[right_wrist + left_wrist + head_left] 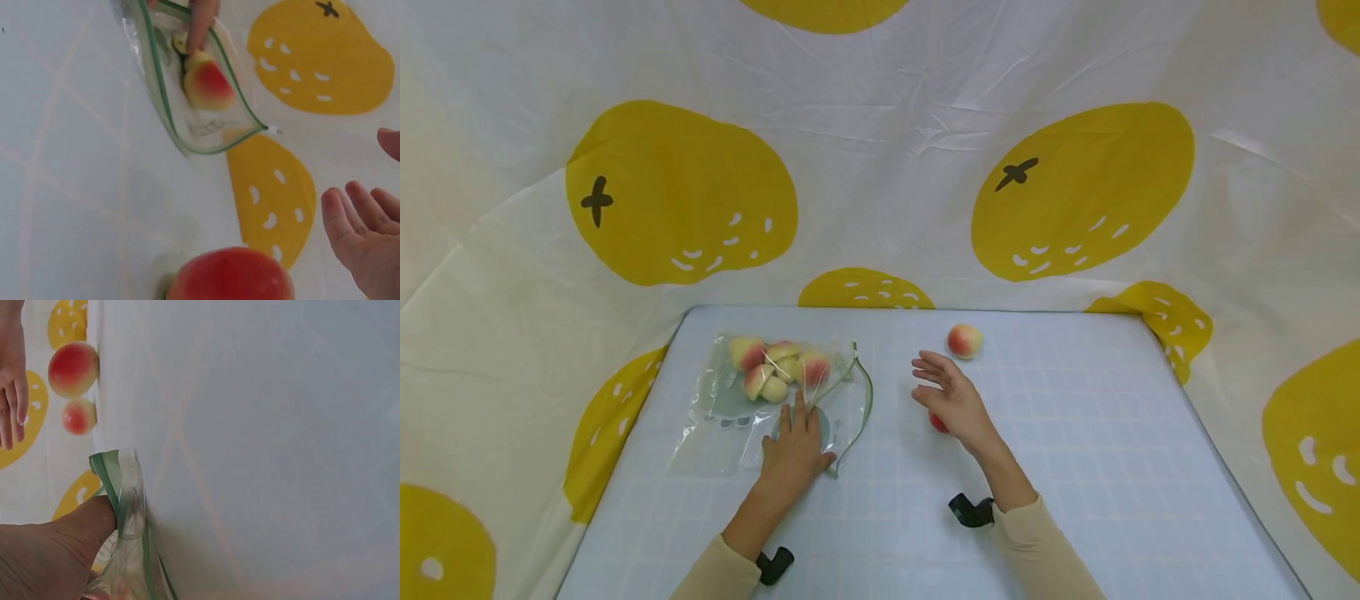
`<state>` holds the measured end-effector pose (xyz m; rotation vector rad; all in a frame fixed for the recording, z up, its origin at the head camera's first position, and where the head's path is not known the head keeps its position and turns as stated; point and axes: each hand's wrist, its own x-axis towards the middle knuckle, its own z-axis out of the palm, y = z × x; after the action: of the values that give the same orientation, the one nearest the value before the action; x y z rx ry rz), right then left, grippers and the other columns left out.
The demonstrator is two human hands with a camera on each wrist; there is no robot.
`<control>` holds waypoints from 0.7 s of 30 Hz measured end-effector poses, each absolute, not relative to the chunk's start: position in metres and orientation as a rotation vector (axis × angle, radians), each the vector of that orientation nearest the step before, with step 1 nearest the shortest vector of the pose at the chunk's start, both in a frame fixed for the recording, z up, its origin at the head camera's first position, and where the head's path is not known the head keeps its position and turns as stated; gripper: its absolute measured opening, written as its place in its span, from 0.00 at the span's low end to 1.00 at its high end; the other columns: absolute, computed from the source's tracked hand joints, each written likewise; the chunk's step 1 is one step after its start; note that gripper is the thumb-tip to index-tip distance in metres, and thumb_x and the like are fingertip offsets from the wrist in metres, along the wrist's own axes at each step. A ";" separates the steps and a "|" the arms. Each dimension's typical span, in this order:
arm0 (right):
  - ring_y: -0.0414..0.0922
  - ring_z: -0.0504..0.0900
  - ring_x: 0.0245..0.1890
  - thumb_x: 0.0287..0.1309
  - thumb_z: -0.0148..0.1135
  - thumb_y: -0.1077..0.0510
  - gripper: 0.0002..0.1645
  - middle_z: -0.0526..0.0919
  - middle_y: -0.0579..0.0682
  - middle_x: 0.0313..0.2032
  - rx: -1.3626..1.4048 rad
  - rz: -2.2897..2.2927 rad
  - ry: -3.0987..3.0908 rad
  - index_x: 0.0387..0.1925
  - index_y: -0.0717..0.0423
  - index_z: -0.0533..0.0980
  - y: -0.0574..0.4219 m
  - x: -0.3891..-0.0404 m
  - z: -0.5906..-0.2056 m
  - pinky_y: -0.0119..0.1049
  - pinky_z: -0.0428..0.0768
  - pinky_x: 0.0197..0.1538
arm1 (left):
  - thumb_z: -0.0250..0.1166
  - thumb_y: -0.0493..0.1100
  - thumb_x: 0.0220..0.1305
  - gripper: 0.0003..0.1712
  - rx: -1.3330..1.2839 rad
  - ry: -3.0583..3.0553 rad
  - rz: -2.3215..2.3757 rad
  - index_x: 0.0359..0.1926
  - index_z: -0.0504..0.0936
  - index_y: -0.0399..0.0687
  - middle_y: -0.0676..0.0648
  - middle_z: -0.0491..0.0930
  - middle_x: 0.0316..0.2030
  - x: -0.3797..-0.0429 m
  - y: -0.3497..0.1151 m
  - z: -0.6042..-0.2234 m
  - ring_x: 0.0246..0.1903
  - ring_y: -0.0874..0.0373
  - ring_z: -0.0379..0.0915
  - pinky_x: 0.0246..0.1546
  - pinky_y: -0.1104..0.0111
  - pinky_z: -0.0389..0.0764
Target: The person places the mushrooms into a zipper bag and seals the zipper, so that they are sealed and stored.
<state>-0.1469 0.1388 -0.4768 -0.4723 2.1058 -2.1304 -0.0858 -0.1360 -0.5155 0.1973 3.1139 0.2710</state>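
Observation:
A clear zip bag with a green-edged mouth lies on the table's left half, its mouth gaping to the right. Inside are several yellow-and-red peaches and pale mushroom-shaped pieces. My left hand rests on the bag near its mouth, fingers extended; its thumb is beside the green edge in the left wrist view. To the right, my right hand hovers with loosely spread fingers and holds nothing. Below it a red peach is mostly hidden; in the right wrist view that peach appears close.
Another peach sits near the table's back edge, beyond my right hand. The pale checked table meets a white cloth with yellow fruit prints behind and at the sides. A black wrist mount is on my right wrist.

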 end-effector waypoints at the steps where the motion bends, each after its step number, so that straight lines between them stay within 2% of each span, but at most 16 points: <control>1: 0.60 0.72 0.64 0.62 0.65 0.69 0.35 0.73 0.63 0.64 -0.479 -2.128 2.117 0.69 0.62 0.64 0.142 -0.147 -0.477 0.35 0.75 0.59 | 0.79 0.57 0.49 0.50 0.195 3.110 0.274 0.64 0.70 0.31 0.27 0.53 0.72 -0.086 -0.136 -0.516 0.67 0.28 0.57 0.41 0.30 0.73; 10: 0.63 0.71 0.63 0.63 0.64 0.70 0.36 0.71 0.68 0.64 -0.475 -2.124 2.161 0.70 0.63 0.63 0.173 -0.147 -0.478 0.33 0.75 0.58 | 0.78 0.57 0.50 0.50 0.190 3.085 0.299 0.65 0.69 0.31 0.27 0.52 0.73 -0.086 -0.136 -0.515 0.68 0.27 0.55 0.42 0.29 0.72; 14: 0.63 0.70 0.64 0.62 0.65 0.70 0.37 0.72 0.64 0.63 -0.479 -2.102 2.201 0.70 0.65 0.62 0.186 -0.147 -0.482 0.33 0.74 0.60 | 0.78 0.57 0.51 0.50 0.197 3.087 0.315 0.65 0.69 0.31 0.26 0.52 0.73 -0.085 -0.137 -0.515 0.68 0.28 0.55 0.42 0.30 0.72; 18: 0.66 0.68 0.65 0.62 0.66 0.69 0.38 0.72 0.61 0.64 -0.452 -2.073 2.235 0.71 0.64 0.62 0.197 -0.146 -0.489 0.41 0.71 0.64 | 0.78 0.57 0.52 0.50 0.200 3.086 0.322 0.66 0.68 0.31 0.26 0.52 0.73 -0.085 -0.137 -0.514 0.68 0.28 0.55 0.42 0.30 0.72; 21: 0.67 0.65 0.66 0.62 0.67 0.67 0.39 0.71 0.63 0.65 -0.400 -2.042 2.259 0.71 0.65 0.61 0.203 -0.147 -0.496 0.50 0.65 0.67 | 0.78 0.57 0.52 0.50 0.196 3.086 0.322 0.66 0.68 0.31 0.27 0.51 0.73 -0.086 -0.137 -0.514 0.68 0.28 0.54 0.42 0.30 0.72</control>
<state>-0.1472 0.2032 -0.4961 -0.3999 2.2586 -2.0420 -0.0856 -0.1367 -0.5141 0.1965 3.0861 0.3218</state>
